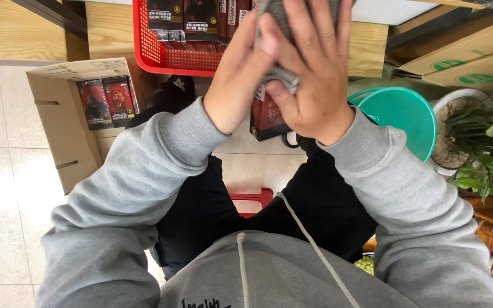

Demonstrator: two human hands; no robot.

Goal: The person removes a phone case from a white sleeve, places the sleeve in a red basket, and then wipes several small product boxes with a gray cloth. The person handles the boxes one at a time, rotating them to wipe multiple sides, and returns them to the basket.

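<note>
My left hand (pixel 241 74) and my right hand (pixel 312 68) are raised together in front of me, pressed on either side of a grey patterned packet (pixel 281 74), which they mostly hide. Just below the hands a dark red box (pixel 266 120) shows; whether a hand holds it I cannot tell. Both arms wear grey sleeves. Beyond the hands stands a red plastic basket (pixel 166 57) filled with several dark red and black boxes.
An open cardboard carton (pixel 64 120) on the tiled floor at left holds more red boxes. A teal round bin (pixel 406 120) and a potted plant (pixel 486 154) stand at right. Cardboard boxes (pixel 469 57) are stacked at the top right. A red stool edge (pixel 252 199) shows between my legs.
</note>
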